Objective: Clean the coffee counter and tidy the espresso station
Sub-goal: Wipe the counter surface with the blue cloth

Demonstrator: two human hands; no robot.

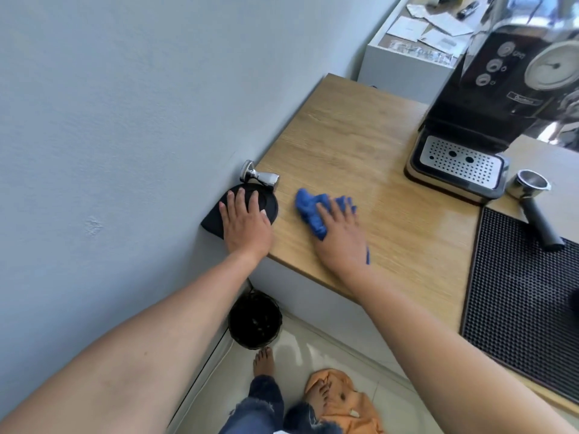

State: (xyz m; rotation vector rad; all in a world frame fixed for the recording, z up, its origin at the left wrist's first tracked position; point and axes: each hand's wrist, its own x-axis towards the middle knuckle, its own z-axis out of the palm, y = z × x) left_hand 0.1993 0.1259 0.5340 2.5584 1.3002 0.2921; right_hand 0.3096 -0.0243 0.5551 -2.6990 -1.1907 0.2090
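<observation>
My right hand [340, 234] presses a crumpled blue cloth [310, 208] flat onto the wooden counter [360, 145], fingers spread over it. My left hand [246, 222] lies palm down on a black tamping mat [269, 203] at the counter's left corner, against the wall. A shiny metal tamper [260, 176] lies on its side just behind the mat. The black espresso machine [488, 98] with its perforated drip tray [460, 164] stands at the back right. A portafilter [532, 198] rests to the right of it.
A black rubber bar mat [520, 305] covers the counter's right side. On the floor below are a black bin [254, 319], an orange cloth [347, 402] and my bare feet. A white cabinet with papers [432, 32] stands behind the counter.
</observation>
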